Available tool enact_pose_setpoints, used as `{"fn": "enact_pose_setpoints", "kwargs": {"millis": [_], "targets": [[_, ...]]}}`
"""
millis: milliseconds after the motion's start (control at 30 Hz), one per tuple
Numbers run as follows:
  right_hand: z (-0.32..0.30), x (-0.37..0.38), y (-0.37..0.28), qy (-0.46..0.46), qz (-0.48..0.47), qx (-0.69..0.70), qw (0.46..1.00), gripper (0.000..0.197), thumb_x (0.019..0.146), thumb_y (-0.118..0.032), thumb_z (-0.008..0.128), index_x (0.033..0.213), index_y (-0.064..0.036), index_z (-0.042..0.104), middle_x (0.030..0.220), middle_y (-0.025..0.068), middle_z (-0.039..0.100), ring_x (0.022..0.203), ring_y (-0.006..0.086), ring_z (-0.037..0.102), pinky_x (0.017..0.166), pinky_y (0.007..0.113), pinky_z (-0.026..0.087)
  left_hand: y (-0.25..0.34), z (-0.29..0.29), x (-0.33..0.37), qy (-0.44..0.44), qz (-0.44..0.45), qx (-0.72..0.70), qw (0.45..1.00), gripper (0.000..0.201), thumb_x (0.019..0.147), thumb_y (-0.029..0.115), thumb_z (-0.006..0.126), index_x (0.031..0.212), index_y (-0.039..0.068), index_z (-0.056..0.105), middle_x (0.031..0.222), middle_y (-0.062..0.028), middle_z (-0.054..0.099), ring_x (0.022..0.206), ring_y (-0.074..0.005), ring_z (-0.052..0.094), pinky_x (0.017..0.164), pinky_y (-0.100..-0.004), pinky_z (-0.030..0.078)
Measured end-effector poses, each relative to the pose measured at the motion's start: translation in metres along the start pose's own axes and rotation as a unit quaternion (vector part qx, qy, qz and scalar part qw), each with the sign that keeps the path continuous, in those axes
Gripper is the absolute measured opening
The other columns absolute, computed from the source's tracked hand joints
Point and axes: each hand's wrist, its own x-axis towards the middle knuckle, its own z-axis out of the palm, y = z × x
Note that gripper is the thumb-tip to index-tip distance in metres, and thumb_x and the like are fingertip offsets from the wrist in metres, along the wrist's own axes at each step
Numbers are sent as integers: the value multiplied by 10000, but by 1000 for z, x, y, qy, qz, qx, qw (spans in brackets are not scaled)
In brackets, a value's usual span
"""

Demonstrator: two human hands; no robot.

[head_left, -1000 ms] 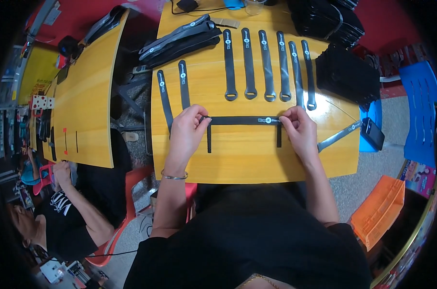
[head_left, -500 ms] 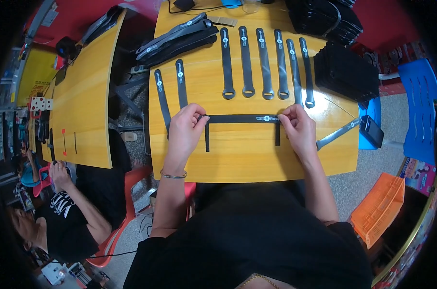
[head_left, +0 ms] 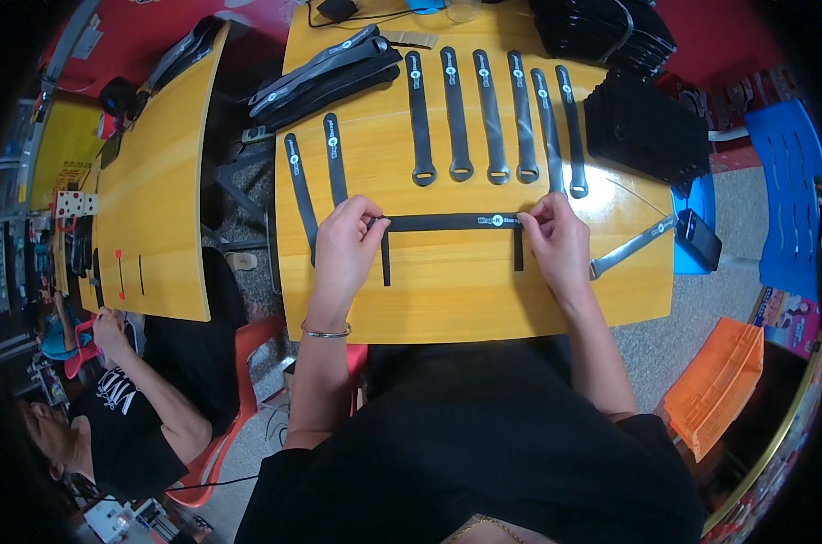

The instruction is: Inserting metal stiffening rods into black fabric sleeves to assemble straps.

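A black strap (head_left: 442, 222) with pale printing near its right end is stretched crosswise over the table. My left hand (head_left: 349, 243) pinches its left end between thumb and fingers. At the other end, my right hand (head_left: 558, 243) pinches it just past the printing. Below the strap, a narrow black strip (head_left: 385, 260) shows beside my left hand and a second black strip (head_left: 519, 249) beside my right. Several similar slotted straps (head_left: 455, 118) lie in a row beyond my hands. Another strap (head_left: 633, 248) slants away right of my right hand, and two straps (head_left: 335, 159) lie beyond my left.
A pile of straps (head_left: 325, 86) sits at the table's far left. Black stacks (head_left: 646, 127) occupy its far right corner, with a dark phone-like device (head_left: 699, 240) at the right edge. An orange crate (head_left: 714, 390) stands lower right. A person (head_left: 148, 408) sits at the neighbouring table (head_left: 161, 199) on the left.
Both hands keep their pinch on the strap, which stays stretched between them. The whole view has shifted slightly. The person at the left has moved a hand a little.
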Motion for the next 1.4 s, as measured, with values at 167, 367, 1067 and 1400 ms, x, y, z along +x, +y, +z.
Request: {"fn": "enact_pose_setpoints", "kwargs": {"millis": [167,367,1067,1400], "targets": [[4,-2,0,20,-38,-23,999,185,795,-48,677,810,-16,495,665,107,578,571,198,593,525,288,458,1,0,-1,3,7,8,1000,161,731,-11,697,796,-3,549,702,-70,535,548,-140,476,519,-261,413],[6,-3,0,40,-70,-85,993,195,782,-38,676,811,-25,483,682,122,567,601,259,586,545,341,462,0,-1,1,2,34,41,999,147,755,-3,689,817,-17,556,695,-44,527,573,-103,463,529,-226,405],[24,-48,-24,-143,-275,-335,890,769,819,-515,532,1363,-1,360,1439,153,329,1366,243,263,1107,514,119,24,16,-40,-144,210,233,938,573,877,304,561,1306,-49,416,1421,-183,346,1346,-300,285,1099,-423,236],[-8,-38,-23,-113,-206,-230,944,551,824,-245,622,1302,-35,444,1374,135,427,1302,268,367,1110,509,139,6,-22,-19,108,82,177,975,318,817,134,638,1094,11,541,1056,-164,557,1016,-345,529,853,-418,443]]}}
